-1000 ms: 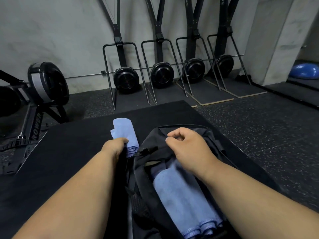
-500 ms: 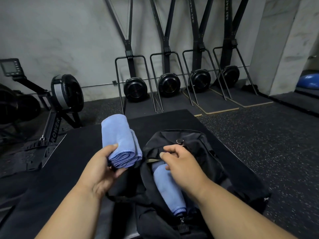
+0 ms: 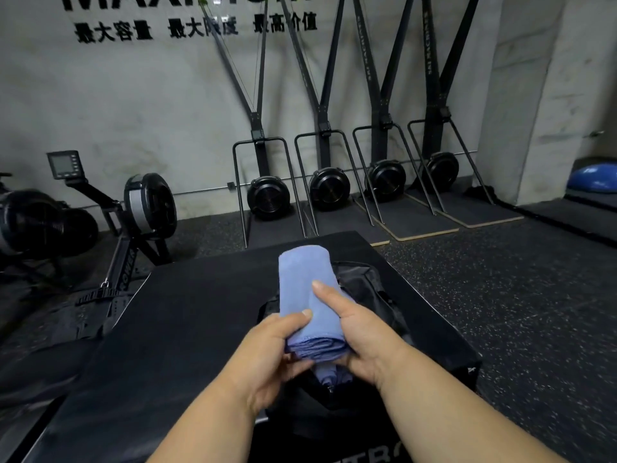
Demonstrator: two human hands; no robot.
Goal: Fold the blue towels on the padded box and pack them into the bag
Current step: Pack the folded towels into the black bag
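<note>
A folded blue towel [image 3: 302, 282] is held up over the black bag [image 3: 364, 285], which lies on the black padded box [image 3: 200, 315]. My left hand [image 3: 273, 355] grips the towel's near end from the left, thumb on top. My right hand [image 3: 360, 335] holds the same end from the right, with the thumb laid along the towel. Below the hands, a bit of another blue towel [image 3: 329, 374] shows inside the bag. Most of the bag's opening is hidden behind the hands and towel.
A rowing machine [image 3: 133, 222] stands at the box's far left corner. Several ski machines [image 3: 329, 185] line the back wall. Speckled rubber floor [image 3: 517, 295] lies to the right. A blue dome [image 3: 592, 177] sits far right.
My left hand has lifted the folded towel and carried it right, over the bag. My right hand has left the bag's rim and taken hold of the towel. The view has tilted up.
</note>
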